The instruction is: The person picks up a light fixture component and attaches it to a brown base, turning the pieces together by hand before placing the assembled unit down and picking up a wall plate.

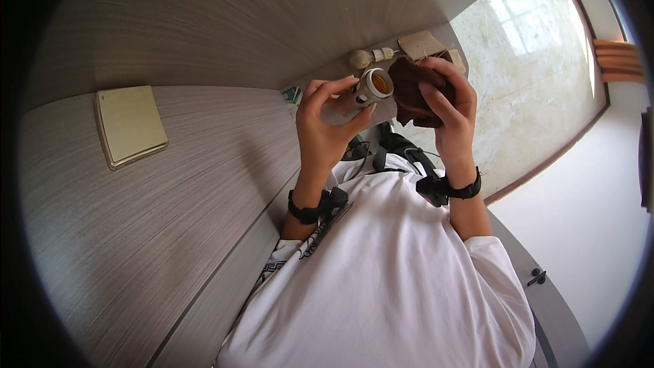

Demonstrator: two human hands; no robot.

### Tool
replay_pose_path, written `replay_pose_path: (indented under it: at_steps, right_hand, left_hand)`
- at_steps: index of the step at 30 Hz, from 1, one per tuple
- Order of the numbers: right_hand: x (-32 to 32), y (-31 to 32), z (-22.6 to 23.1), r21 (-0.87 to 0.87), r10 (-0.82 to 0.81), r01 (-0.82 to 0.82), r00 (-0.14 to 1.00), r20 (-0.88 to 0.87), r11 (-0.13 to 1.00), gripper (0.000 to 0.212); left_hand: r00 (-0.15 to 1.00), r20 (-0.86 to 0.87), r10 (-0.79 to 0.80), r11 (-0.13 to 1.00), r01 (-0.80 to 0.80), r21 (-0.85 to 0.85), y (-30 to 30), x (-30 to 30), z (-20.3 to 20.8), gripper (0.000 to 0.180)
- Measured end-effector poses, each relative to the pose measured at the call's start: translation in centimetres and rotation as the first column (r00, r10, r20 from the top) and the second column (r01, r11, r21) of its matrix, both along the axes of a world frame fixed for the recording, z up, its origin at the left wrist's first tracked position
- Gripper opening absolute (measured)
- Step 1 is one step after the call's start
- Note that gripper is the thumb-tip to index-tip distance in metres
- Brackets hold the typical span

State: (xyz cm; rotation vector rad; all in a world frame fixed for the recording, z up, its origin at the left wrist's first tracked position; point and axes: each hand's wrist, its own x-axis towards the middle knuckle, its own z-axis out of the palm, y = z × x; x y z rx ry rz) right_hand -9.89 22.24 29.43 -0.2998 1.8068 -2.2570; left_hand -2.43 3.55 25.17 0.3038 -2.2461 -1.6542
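Note:
My left hand (327,112) is closed around a white lamp socket (364,95), thumb on one side and fingers on the other. The socket's open end faces up and shows a gold-coloured threaded inside. A crumpled brown cloth (415,92) is gripped in my right hand (453,99), its folds hanging just right of the socket. Cloth and socket are close together; whether they touch I cannot tell. Just beyond my hands lies a brush (364,58) with pale bristles and a white handle, beside a piece of brown cardboard (420,44).
On the wood-grain surface at the left lies a flat yellowish box (133,126). A small green and white packet (293,95) sits near my left hand, by the upright wooden panel (259,20). A door with a dark handle (537,277) stands at the lower right.

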Motion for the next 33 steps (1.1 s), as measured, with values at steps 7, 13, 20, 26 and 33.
replay_pose_path:
  at_steps: [7,13,20,26,33]
  right_hand:
    - [0.3,-1.5,1.5,0.405,0.149,0.002,0.928,-0.341,0.914,0.031]
    - [-0.4,-1.1,2.6,0.623,0.280,0.094,0.833,-0.476,0.777,0.037]
    - [-1.8,1.2,0.3,0.430,0.356,-0.235,0.907,-0.225,0.872,0.039]
    - [-2.8,2.9,0.6,0.294,0.500,-0.477,0.866,-0.003,0.828,0.034]
    - [-1.1,1.9,-1.4,0.400,0.369,-0.212,0.852,-0.372,0.892,0.037]
  left_hand:
    - [0.996,-0.081,0.048,0.989,-0.059,-0.134,-0.2,-0.3,0.4,0.040]
    - [0.999,-0.017,0.040,0.993,-0.042,-0.110,0.2,0.1,0.5,0.042]
    - [0.997,-0.006,-0.074,0.976,0.074,0.205,0.0,0.1,0.9,0.039]
    - [0.989,0.038,-0.144,0.859,0.106,0.502,-0.4,0.2,1.2,0.036]
    - [0.978,0.179,-0.108,0.826,-0.012,0.564,-0.5,0.3,1.3,0.022]
